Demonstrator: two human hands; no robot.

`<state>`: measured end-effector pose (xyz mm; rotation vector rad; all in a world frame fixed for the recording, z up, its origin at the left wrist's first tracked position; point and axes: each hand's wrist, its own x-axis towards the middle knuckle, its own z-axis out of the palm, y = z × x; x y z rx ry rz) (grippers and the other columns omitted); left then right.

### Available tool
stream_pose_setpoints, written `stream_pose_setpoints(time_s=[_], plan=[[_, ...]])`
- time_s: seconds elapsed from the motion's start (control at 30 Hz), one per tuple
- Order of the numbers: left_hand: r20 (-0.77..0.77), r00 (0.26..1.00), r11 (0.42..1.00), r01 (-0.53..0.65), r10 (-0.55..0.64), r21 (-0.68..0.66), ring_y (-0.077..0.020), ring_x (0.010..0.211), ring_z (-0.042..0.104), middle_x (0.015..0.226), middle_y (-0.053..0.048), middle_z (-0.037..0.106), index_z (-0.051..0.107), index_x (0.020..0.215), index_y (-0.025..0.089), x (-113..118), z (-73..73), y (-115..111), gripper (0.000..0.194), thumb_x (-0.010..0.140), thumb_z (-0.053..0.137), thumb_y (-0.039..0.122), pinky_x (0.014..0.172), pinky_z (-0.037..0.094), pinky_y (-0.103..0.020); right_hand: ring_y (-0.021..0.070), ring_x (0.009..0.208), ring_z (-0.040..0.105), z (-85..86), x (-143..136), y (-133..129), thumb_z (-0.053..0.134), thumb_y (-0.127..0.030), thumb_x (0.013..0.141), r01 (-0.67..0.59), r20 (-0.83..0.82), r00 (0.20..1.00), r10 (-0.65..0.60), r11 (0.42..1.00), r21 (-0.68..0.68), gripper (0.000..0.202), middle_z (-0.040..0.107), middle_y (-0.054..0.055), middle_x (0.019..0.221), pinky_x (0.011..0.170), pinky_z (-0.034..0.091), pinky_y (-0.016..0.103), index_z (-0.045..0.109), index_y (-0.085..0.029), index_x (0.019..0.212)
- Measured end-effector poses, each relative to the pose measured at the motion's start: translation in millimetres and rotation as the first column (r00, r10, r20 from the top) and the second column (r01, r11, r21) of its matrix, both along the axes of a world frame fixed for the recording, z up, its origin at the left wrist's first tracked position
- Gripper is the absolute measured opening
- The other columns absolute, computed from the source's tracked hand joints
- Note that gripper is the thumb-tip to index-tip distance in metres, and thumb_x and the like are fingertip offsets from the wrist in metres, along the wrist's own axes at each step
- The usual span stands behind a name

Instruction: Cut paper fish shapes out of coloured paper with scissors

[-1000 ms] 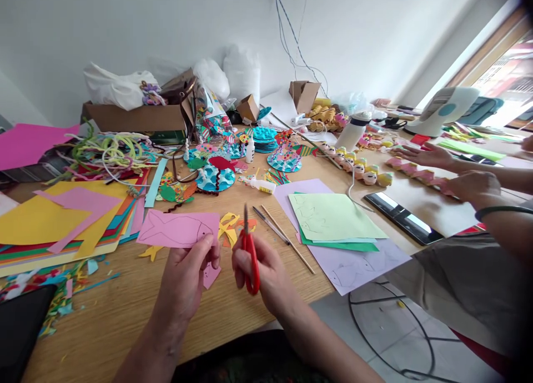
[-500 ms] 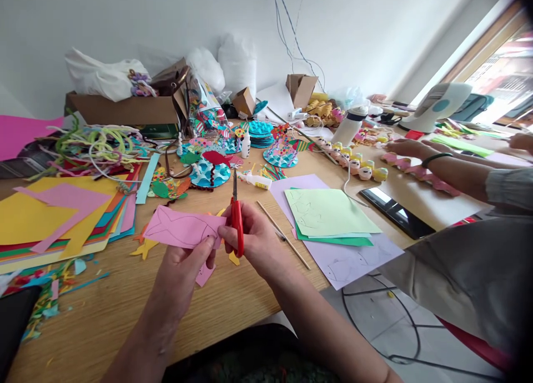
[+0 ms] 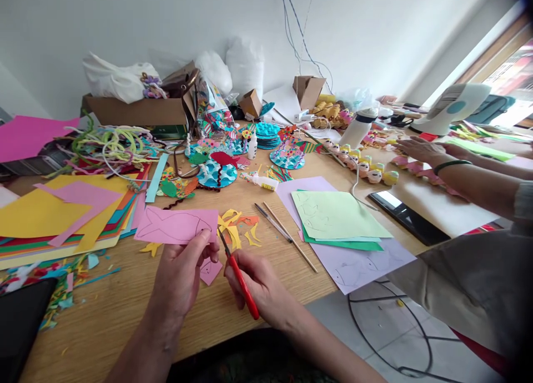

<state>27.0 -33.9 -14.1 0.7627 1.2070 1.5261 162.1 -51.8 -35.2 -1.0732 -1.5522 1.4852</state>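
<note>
Between the thumb and fingers of my left hand (image 3: 183, 266) is a pink paper piece (image 3: 166, 225) with a fish outline drawn on it. My right hand (image 3: 258, 283) grips red-handled scissors (image 3: 241, 283), their dark blades pointing up and left, close to the paper's right edge but apart from it. Under my left fingers, a smaller pink paper scrap (image 3: 210, 272) with part of a drawn fish lies on the table. Yellow paper offcuts (image 3: 231, 227) are scattered just beyond the scissors' tip.
Coloured paper sheets (image 3: 29, 216) are stacked at left, above shredded scraps (image 3: 69, 283). At right lie a pen (image 3: 272, 222), a wooden stick (image 3: 291, 238), green sheets (image 3: 341, 213) and a phone (image 3: 408, 219). Another person's hands (image 3: 425, 150) are at the far right.
My right hand has lowered, and the scissors have swung from upright to leaning left. The pink paper has shifted slightly left. The view has turned a little to the left.
</note>
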Motion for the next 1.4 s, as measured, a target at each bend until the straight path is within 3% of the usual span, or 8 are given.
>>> stream_pose_setpoints(time_s=[0.33,0.6,0.87,1.4], plan=[[0.029,0.999,0.999,-0.015,0.016,-0.037,-0.012,0.047,0.058,0.052,0.001,0.066,0.068,0.055,0.015,3.9,3.7,1.0,0.013,0.051,0.074,0.026,0.044,0.049,-0.022,0.01,0.049,0.035,3.3,-0.5,-0.9,0.049,-0.06,0.083,-0.031,-0.01,0.999,0.03,0.998,-0.061,0.045,0.039,-0.004,0.055,0.045,0.026,0.023,0.043,-0.021,0.063],[0.033,0.999,0.999,-0.038,0.04,-0.033,-0.012,0.049,0.059,0.053,0.0,0.067,0.069,0.053,0.015,3.4,1.8,2.0,0.012,0.052,0.075,0.025,0.045,0.049,-0.021,0.0101,0.051,0.035,1.1,1.1,0.4,0.046,-0.048,0.087,-0.058,0.045,0.997,0.059,0.998,-0.02,0.037,0.038,-0.004,0.055,0.048,0.027,0.023,0.041,-0.021,0.063],[-0.005,1.0,0.999,0.017,-0.017,-0.035,-0.0124,0.049,0.058,0.053,0.001,0.067,0.068,0.053,0.018,3.6,1.9,0.5,0.011,0.055,0.075,0.026,0.047,0.049,-0.022,0.0096,0.049,0.034,4.5,-0.2,1.8,0.05,-0.062,0.084,-0.056,-0.001,0.998,0.056,0.996,-0.064,0.047,0.038,-0.004,0.054,0.046,0.027,0.022,0.044,-0.02,0.064],[0.006,0.999,0.998,0.05,-0.05,-0.033,-0.0132,0.052,0.059,0.055,0.002,0.068,0.07,0.055,0.019,2.6,-5.8,-0.1,0.008,0.059,0.073,0.025,0.052,0.052,-0.022,0.0078,0.048,0.033,-6.7,1.0,-0.9,0.048,-0.066,0.086,-0.066,-0.064,0.996,0.06,0.994,-0.089,0.051,0.037,-0.006,0.055,0.044,0.027,0.02,0.048,-0.018,0.07]])
